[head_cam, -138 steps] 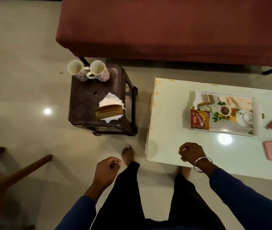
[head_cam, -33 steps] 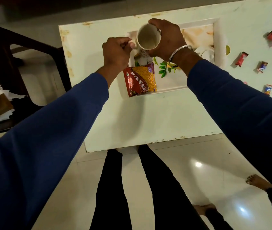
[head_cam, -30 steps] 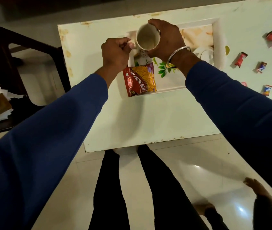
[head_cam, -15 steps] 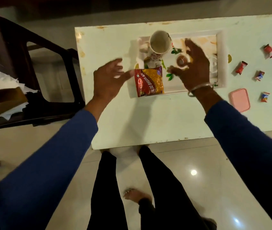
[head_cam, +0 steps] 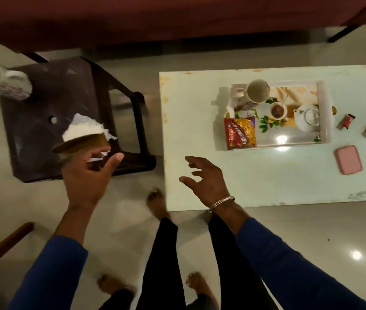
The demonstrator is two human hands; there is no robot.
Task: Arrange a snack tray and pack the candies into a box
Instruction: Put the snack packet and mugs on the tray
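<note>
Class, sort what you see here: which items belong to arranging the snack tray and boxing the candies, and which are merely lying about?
Part of the job:
tray
mug on the tray
snack packet
wrapped candies
pink box
napkin holder, which the left hand is reaching for
second mug on the stool

Just lying about:
maroon sofa
wooden chair arm

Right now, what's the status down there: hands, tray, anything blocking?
Left hand open, reaching at napkin holder on dark stool. Right hand open, empty. Tray holds one mug and snack packet. Nothing blocking.
</note>
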